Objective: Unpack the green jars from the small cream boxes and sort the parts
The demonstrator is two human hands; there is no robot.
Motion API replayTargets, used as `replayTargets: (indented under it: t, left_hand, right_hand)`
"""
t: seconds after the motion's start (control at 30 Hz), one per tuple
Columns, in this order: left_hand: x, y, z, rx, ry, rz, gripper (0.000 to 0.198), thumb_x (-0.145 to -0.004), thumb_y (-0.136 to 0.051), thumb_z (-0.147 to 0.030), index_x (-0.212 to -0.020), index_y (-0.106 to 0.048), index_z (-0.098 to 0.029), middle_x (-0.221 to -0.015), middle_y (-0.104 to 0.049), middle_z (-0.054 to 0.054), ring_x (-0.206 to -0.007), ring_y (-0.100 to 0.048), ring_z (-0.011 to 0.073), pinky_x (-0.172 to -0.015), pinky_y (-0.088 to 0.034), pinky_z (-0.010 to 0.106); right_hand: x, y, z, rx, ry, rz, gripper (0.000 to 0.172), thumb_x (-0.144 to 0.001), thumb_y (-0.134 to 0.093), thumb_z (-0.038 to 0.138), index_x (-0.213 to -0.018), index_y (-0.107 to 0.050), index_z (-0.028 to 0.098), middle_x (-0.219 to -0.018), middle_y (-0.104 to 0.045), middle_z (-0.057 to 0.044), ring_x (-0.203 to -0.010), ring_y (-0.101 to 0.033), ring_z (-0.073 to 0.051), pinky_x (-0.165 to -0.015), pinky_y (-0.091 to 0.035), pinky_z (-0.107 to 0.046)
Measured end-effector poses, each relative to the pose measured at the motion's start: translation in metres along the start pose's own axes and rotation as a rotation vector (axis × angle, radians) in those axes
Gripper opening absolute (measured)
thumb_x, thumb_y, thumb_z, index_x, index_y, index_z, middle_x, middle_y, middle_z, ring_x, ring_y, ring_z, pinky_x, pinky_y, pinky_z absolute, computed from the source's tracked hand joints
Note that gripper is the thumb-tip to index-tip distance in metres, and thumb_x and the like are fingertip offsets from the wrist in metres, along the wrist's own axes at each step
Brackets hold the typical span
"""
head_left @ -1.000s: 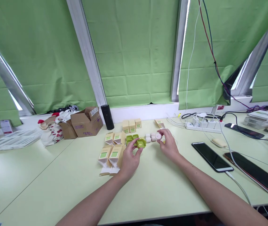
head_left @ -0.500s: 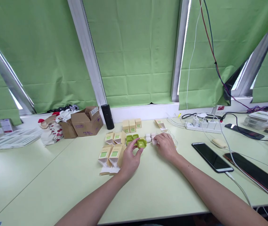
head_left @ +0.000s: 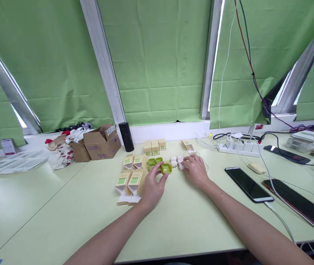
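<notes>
My left hand (head_left: 153, 186) pinches a small green square case (head_left: 166, 168) just above the pale green table (head_left: 63, 221). Two more green cases (head_left: 154, 162) lie behind it. My right hand (head_left: 196, 170) rests palm down over a cluster of small white pieces (head_left: 177, 161), fingers curled on one of them. To the left of my left hand lie several small beige cartons with green labels (head_left: 131, 180), some with open flaps. Three upright beige cartons (head_left: 154, 146) stand further back.
A black cylinder (head_left: 125, 136) and brown cardboard boxes (head_left: 99, 144) stand at the back left. Two phones (head_left: 248, 184) lie on the right with charging cables, behind them a white power strip (head_left: 239, 147). Green blinds cover the windows.
My right hand, which held a round white piece lifted a second ago, has come down onto the white pieces on the table. My left hand has kept the green case nearly still.
</notes>
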State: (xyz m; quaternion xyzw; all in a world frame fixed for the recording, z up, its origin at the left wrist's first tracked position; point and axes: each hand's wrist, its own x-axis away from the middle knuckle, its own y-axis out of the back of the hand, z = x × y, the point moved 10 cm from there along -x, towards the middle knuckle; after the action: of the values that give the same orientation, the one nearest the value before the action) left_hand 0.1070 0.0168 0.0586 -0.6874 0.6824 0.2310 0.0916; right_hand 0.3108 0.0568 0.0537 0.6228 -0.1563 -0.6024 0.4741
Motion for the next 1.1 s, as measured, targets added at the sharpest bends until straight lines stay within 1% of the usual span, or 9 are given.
replayTargets:
  t: [0.1,0.27,0.5,0.63,0.73,0.83,0.9,1.0,1.1]
  left_hand:
    - [0.0,0.0,0.002,0.003,0.003,0.001,0.045,-0.093,-0.07,-0.034,-0.137,-0.063,-0.025,-0.142,-0.063,0.012,-0.117,-0.068,0.0233,-0.104,-0.053,0.038]
    - [0.0,0.0,0.001,0.019,0.005,0.006,0.045,-0.093,-0.071,-0.034,-0.136,-0.063,-0.025,-0.14,-0.064,0.012,-0.117,-0.068,0.0233,-0.104,-0.053,0.038]
    - [0.0,0.001,-0.005,0.022,-0.007,-0.001,0.044,-0.091,-0.072,-0.033,-0.133,-0.064,-0.024,-0.138,-0.065,0.012,-0.116,-0.069,0.0241,-0.103,-0.053,0.039]
    - [0.0,0.0,-0.003,0.024,-0.002,0.006,0.044,-0.09,-0.073,-0.032,-0.133,-0.063,-0.024,-0.139,-0.065,0.012,-0.116,-0.068,0.0248,-0.102,-0.054,0.04]
    - [0.0,0.0,-0.005,0.013,-0.025,0.011,0.042,-0.09,-0.072,-0.031,-0.131,-0.063,-0.025,-0.138,-0.066,0.01,-0.118,-0.067,0.0247,-0.104,-0.053,0.041]
    - [0.001,-0.001,-0.01,0.021,-0.057,0.023,0.041,-0.091,-0.071,-0.03,-0.131,-0.062,-0.025,-0.137,-0.066,0.01,-0.12,-0.066,0.0247,-0.106,-0.052,0.042]
    - [0.002,-0.002,-0.013,0.039,-0.071,0.031,0.041,-0.091,-0.071,-0.029,-0.131,-0.061,-0.025,-0.137,-0.066,0.01,-0.122,-0.065,0.0252,-0.108,-0.051,0.042]
    - [0.003,-0.004,-0.014,0.079,-0.063,0.041,0.042,-0.091,-0.073,-0.03,-0.13,-0.06,-0.024,-0.136,-0.067,0.01,-0.125,-0.064,0.0254,-0.109,-0.05,0.042]
    - [0.003,-0.008,-0.012,0.133,-0.032,0.057,0.042,-0.091,-0.073,-0.033,-0.129,-0.057,-0.024,-0.133,-0.068,0.011,-0.125,-0.066,0.0255,-0.106,-0.052,0.041]
  right_hand:
    - [0.001,0.002,0.0,0.041,-0.002,-0.006,0.028,-0.084,-0.065,0.007,-0.101,-0.079,0.025,-0.12,-0.071,-0.01,-0.122,-0.048,-0.035,-0.099,-0.037,-0.048]
    - [0.001,0.002,0.003,0.06,0.014,-0.005,0.028,-0.083,-0.065,0.005,-0.098,-0.079,0.025,-0.113,-0.072,-0.011,-0.119,-0.049,-0.034,-0.099,-0.037,-0.048]
    - [0.0,0.003,0.001,0.044,0.002,-0.008,0.035,-0.08,-0.065,0.005,-0.107,-0.076,0.025,-0.111,-0.074,-0.011,-0.119,-0.05,-0.034,-0.101,-0.036,-0.049]
    - [-0.001,0.013,0.003,0.007,-0.002,-0.059,0.038,-0.079,-0.064,0.005,-0.11,-0.074,0.025,-0.112,-0.074,-0.01,-0.12,-0.05,-0.034,-0.102,-0.035,-0.049]
    - [0.001,0.027,0.011,-0.09,0.023,-0.14,0.036,-0.082,-0.061,0.007,-0.113,-0.069,0.024,-0.113,-0.073,-0.009,-0.119,-0.051,-0.033,-0.103,-0.037,-0.05]
    - [0.005,0.039,0.028,-0.243,0.088,-0.192,0.035,-0.083,-0.06,0.01,-0.114,-0.064,0.025,-0.116,-0.071,-0.008,-0.122,-0.053,-0.033,-0.104,-0.039,-0.051]
    - [0.009,0.043,0.04,-0.358,0.124,-0.194,0.036,-0.083,-0.062,0.014,-0.118,-0.061,0.026,-0.121,-0.069,-0.009,-0.127,-0.052,-0.034,-0.106,-0.04,-0.052]
    - [0.013,0.041,0.059,-0.512,0.169,-0.159,0.043,-0.084,-0.065,0.019,-0.125,-0.056,0.027,-0.131,-0.065,-0.011,-0.133,-0.051,-0.035,-0.108,-0.042,-0.055]
    - [0.017,0.039,0.071,-0.615,0.187,-0.147,0.054,-0.084,-0.069,0.022,-0.134,-0.05,0.028,-0.138,-0.061,-0.013,-0.136,-0.049,-0.036,-0.109,-0.044,-0.057]
